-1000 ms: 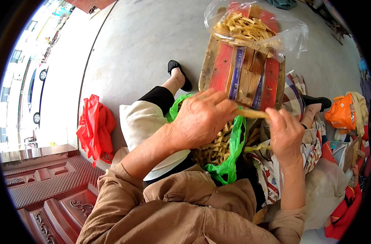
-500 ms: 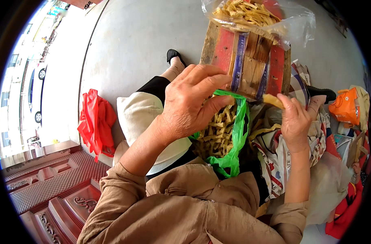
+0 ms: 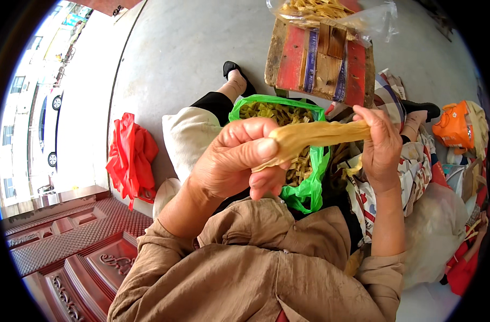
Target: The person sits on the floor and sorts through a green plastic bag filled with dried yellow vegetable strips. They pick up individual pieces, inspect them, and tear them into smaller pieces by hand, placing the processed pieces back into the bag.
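A long, flat, yellow-tan strip [image 3: 325, 134], which looks like preserved vegetable, is stretched level between my hands. My left hand [image 3: 226, 161] pinches its wider left end between thumb and fingers. Its narrow right end is gripped by the fingers of my right hand [image 3: 382, 147]. Below the strip, an open green plastic bag [image 3: 309, 196] holds many short olive-yellow pieces [image 3: 280, 111], partly hidden by my left hand and the strip. More yellowish strips [image 3: 354, 167] lie on the right beside the green bag, in shadow.
Ahead stands a red and bare-wood board stand [image 3: 331, 70], bearing a clear bag [image 3: 374, 24] of pale yellow strips [image 3: 315, 11]. A red bag [image 3: 129, 155] lies at left on the grey floor. A patterned bag [image 3: 411, 172], an orange bag [image 3: 453, 129] and clear plastic [image 3: 435, 231] crowd the right.
My left hand, earlier apart and empty above the green bag, has come lower and taken the strip's left end. The strip now lies stretched out across between both hands.
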`<state>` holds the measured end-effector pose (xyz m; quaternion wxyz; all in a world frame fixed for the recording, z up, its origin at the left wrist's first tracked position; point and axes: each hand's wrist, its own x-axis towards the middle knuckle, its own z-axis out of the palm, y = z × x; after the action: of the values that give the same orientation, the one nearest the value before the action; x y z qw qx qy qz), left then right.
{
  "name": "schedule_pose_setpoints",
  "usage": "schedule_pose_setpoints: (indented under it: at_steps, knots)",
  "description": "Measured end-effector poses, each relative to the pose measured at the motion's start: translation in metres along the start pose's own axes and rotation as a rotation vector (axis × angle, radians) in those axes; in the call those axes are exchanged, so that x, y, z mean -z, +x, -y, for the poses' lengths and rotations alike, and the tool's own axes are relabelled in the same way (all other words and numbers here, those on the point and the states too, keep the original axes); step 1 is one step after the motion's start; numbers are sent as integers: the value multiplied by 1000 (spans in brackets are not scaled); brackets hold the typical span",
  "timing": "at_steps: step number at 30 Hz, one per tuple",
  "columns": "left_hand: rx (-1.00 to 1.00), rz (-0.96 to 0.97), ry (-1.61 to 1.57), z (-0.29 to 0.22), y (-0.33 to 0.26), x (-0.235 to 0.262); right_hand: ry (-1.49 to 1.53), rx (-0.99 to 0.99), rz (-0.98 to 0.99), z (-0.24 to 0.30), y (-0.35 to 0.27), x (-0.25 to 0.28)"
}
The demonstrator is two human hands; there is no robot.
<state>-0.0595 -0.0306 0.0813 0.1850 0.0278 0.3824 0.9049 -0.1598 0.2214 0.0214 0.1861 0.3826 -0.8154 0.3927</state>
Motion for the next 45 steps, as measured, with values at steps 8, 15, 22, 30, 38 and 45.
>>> schedule_pose_setpoints:
  at_steps: [8, 15, 22, 30, 38, 45]
  knots:
    - [-308, 221, 768, 11, -5, 2, 1047, -623, 602, 65, -34, 3]
    - [-581, 294, 1898, 42, -20, -14, 1107, -788, 630, 68, -37, 10]
    - [-1090, 116, 1927, 59, -16, -11, 1597, -1069, 173, 82, -56, -1]
    - [-908, -301, 1854, 59, -17, -13, 1299, -782, 309, 81, -44, 7]
    - [-877, -67, 2058, 71, -32, -16, 1055, -809, 121, 85, -54, -5]
    - [-505, -230, 1336, 88, -20, -2, 1113, -800, 234, 83, -58, -4]
